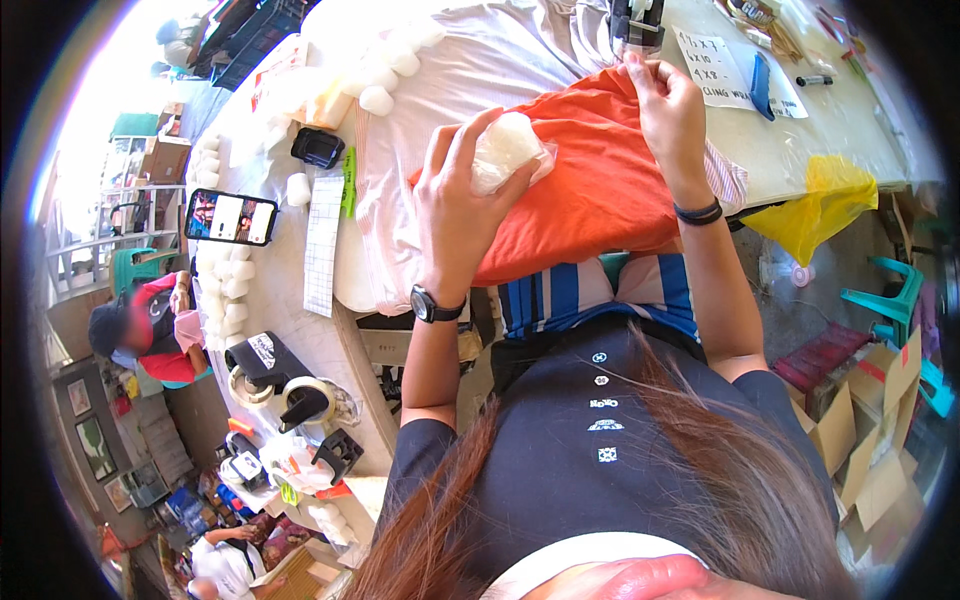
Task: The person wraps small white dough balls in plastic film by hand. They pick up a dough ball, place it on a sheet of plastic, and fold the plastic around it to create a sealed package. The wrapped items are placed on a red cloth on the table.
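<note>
My left hand (462, 195), with a dark watch on its wrist, curls around a white rounded lump in clear plastic wrap (510, 152). The lump is held over an orange cloth (590, 170) that spreads across my lap and the table edge. Farther right, my right hand (670, 115) has its thumb and fingertips pinched together at the front of a black tape dispenser (640, 22). What lies between those fingertips is too small to make out. A pale striped cloth (440, 90) covers the tabletop beyond the orange one.
Several white rounded pieces (376, 100) line the table's left side. Near them lie a phone (231, 218), a black tray (318, 148) and a green cutter (349, 180). Rolls of tape (305, 400) stand front left. A handwritten sheet (715, 70) lies far right. Other people (150, 335) are at left.
</note>
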Tool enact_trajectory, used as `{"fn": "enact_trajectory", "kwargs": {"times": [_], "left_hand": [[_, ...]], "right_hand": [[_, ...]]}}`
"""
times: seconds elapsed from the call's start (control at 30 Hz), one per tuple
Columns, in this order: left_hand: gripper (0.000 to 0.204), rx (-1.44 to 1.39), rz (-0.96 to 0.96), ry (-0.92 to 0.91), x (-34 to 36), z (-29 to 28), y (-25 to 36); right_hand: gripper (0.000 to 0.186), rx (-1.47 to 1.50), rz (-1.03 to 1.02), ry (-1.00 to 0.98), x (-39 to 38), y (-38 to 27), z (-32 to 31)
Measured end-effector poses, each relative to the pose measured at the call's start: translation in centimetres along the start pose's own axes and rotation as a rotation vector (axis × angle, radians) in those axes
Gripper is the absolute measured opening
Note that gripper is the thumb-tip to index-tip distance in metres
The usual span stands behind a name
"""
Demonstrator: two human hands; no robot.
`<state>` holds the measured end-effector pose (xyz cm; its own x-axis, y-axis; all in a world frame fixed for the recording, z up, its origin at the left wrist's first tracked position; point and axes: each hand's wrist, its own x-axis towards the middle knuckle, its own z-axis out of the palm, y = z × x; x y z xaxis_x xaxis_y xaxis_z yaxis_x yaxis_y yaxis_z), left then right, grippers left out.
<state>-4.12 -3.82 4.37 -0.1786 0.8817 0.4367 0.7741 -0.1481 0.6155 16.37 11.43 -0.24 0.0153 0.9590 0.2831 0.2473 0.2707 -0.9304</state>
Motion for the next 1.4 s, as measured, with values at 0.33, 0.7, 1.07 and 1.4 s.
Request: {"fn": "enact_trajectory", "kwargs": {"times": [0.33, 0.7, 1.07, 1.4], "left_hand": [[0.063, 0.012, 0.136, 0.004, -0.2, -0.3, 0.1], [0.094, -0.215, 0.023, -0.03, -0.7, 0.1, -0.6], [0.077, -0.078, 0.136, -0.016, -0.9, 0.2, 0.1], [0.061, 0.059, 0.166, -0.036, -0.6, -0.2, 0.0]], "right_hand": [[0.016, -0.181, -0.293, -0.324, 4.7, 5.4, -6.1], [0.024, -0.216, -0.173, -0.325, 1.4, 0.5, -5.9], [0.027, 0.531, 0.386, -0.631, -5.4, -8.0, -0.7], [0.026, 0.531, 0.502, -0.665, -5.8, -7.6, 1.1]]}}
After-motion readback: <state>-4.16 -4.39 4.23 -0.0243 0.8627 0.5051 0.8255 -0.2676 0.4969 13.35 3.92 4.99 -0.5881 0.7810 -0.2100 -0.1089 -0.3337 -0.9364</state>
